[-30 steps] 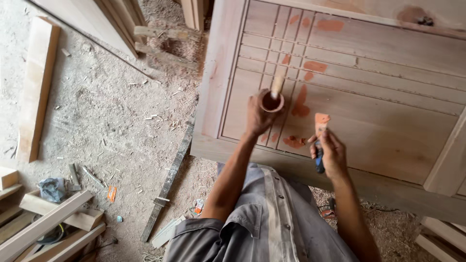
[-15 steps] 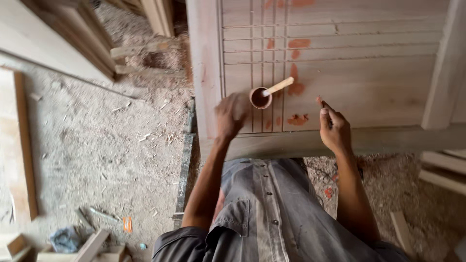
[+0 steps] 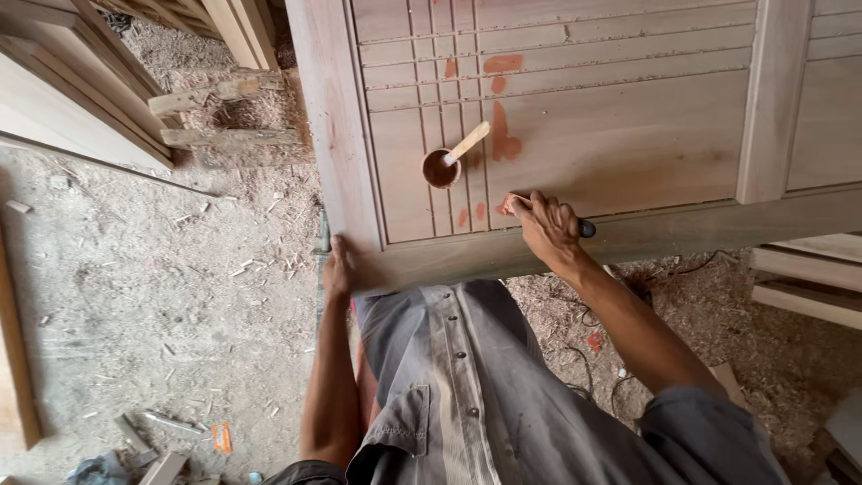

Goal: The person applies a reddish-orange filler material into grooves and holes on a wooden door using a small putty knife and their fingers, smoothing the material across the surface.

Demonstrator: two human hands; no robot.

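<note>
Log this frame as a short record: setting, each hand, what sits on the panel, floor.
Setting: grooved wooden door panel lying flat, person leaning over its near edge
Right hand: closed on a dark-handled putty knife, blade tip at a groove
Left hand: resting on the panel's corner edge, holding nothing
On panel: small cup of reddish filler with a wooden stick in it; reddish filler patches
Floor: sawdust, wood offcuts

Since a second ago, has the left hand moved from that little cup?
Yes. The left hand left the cup and dropped to the door panel's near corner edge.
</note>
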